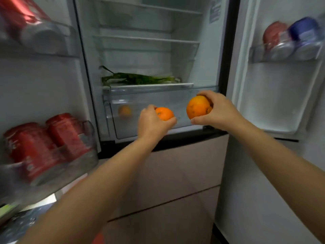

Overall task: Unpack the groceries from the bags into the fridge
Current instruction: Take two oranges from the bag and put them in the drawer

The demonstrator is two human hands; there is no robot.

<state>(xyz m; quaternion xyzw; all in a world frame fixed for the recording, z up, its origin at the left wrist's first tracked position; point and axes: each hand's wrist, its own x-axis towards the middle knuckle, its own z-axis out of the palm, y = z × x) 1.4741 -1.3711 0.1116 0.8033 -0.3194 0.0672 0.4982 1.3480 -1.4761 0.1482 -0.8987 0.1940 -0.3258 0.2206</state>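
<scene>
Both fridge doors stand open in front of me. My left hand (pixel 151 122) grips a small orange (pixel 164 113) just in front of the clear crisper drawer (pixel 133 127) at the bottom of the fridge. My right hand (pixel 216 111) holds a larger orange (pixel 197 107) at the drawer's right end. Through the drawer's clear front a third orange (pixel 124 110) shows inside on the left. Green leafy stalks (pixel 139 79) lie on the shelf right above the drawer.
Red cans (pixel 45 143) fill the lower left door bin, and more cans (pixel 22 20) sit in the upper left bin. The right door bin (pixel 263 55) holds a red and a blue can (pixel 306 36). Upper glass shelves (pixel 146 39) look bare. Beige drawer fronts (pixel 175 173) lie below.
</scene>
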